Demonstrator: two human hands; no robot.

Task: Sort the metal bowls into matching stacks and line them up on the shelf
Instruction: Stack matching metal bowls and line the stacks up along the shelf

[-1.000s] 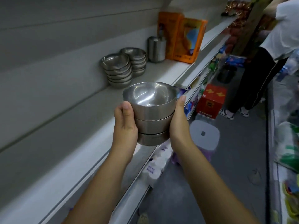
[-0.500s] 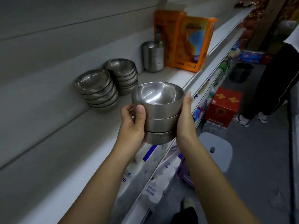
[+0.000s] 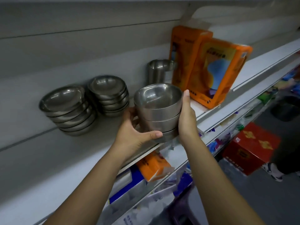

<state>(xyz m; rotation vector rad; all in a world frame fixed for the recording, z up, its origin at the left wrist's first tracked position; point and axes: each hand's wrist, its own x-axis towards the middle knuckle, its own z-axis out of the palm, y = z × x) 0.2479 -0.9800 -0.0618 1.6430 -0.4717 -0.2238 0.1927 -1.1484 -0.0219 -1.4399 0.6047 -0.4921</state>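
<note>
Gripping bowl stack point(image 3: 158, 111), left hand point(image 3: 135, 132), right hand point(image 3: 186, 120)

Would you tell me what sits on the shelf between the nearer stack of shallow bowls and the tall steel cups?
In the head view, a second stack of shallow bowls sits between the nearer stack and the steel cups.

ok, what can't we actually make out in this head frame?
- Whether the held stack of deep bowls rests on the shelf: its base is hidden by the left hand and right hand.
- Exact count in the two shallow bowl stacks: lower rims blur together.
- The metal cups: partly hidden by the orange packs.
- Pack print: blurred.
</note>
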